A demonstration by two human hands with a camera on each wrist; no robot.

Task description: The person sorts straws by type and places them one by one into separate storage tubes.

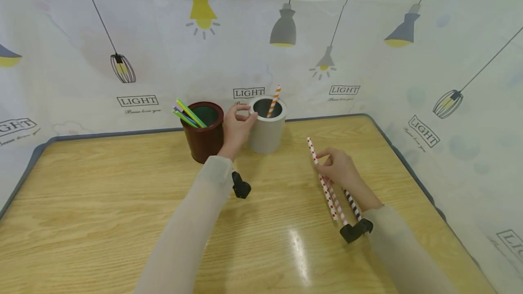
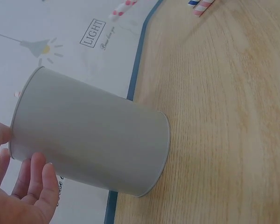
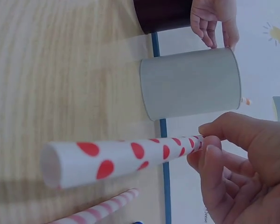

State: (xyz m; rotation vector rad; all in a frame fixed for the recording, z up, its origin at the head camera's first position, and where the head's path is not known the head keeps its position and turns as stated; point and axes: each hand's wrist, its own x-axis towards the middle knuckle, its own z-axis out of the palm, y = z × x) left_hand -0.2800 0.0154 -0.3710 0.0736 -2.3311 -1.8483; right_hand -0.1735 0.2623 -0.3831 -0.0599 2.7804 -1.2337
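A light grey cylindrical container (image 1: 266, 136) stands upright on the table with an orange-striped paper straw (image 1: 274, 102) leaning inside it. My left hand (image 1: 238, 127) holds the container's rim on its left side, and its fingertips (image 2: 48, 173) show against the wall in the left wrist view. Over the table to the right, my right hand (image 1: 340, 167) pinches a white paper straw with red dots (image 1: 328, 196) between thumb and index finger. Beneath that hand lie a pink-striped straw (image 1: 337, 203) and a dark-blue-striped straw (image 1: 352, 204), both partly hidden.
Left of the grey container stands a dark red container (image 1: 203, 142) holding several green, yellow and purple sticks (image 1: 189, 113). A wooden table (image 1: 102, 203) with a blue-grey edge (image 1: 122, 134) meets a cloth backdrop (image 1: 155, 49) printed with lamps.
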